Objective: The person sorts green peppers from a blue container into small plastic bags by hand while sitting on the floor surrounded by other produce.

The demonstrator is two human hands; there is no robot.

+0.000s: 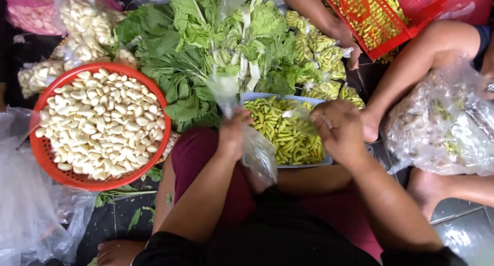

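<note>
My left hand (pixel 234 132) is closed on a clear plastic bag (pixel 257 153) that hangs down over the front of a pale blue tray (pixel 247 99) filled with small yellow-green chillies (pixel 283 132). My right hand (pixel 339 129) hovers over the tray's right side, fingers pinched on a small clear bag (pixel 304 119) with a few chillies in it. Both hands are close together above my lap.
A red basket (pixel 41 153) of peeled garlic cloves sits at left, with bagged garlic (pixel 85 27) behind. Leafy greens (pixel 206 50) and bagged chillies (pixel 321 65) lie beyond the tray. Another person's arm (pixel 319 16), legs and a red crate (pixel 411 14) are at right.
</note>
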